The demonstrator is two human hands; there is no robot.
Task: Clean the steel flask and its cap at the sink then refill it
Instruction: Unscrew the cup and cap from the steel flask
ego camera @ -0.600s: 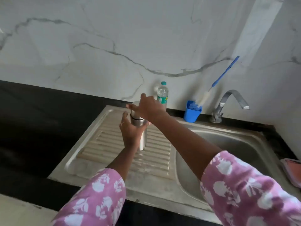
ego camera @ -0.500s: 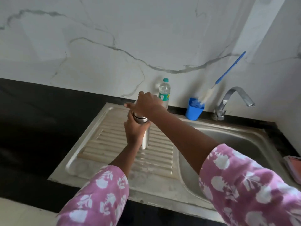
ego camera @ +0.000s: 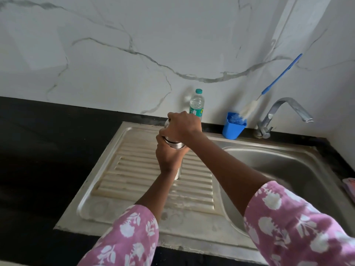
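I see the steel flask [ego camera: 175, 145] upright on the ribbed drainboard [ego camera: 134, 169] of the sink, left of the basin. My left hand [ego camera: 169, 156] is wrapped around the flask body. My right hand [ego camera: 182, 125] is clamped over the cap [ego camera: 166, 122], which is mostly hidden. Behind, by the wall: a plastic bottle [ego camera: 196, 104], a blue cup [ego camera: 232, 129] holding a brush [ego camera: 280, 73], and the tap [ego camera: 284, 112].

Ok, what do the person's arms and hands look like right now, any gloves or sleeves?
Both arms wear loose pink fabric sleeves printed with white flowers and leaves; the left sleeve and right sleeve end partway along the forearms. The left hand and right hand are bare: no gloves, watch or bracelet in view.
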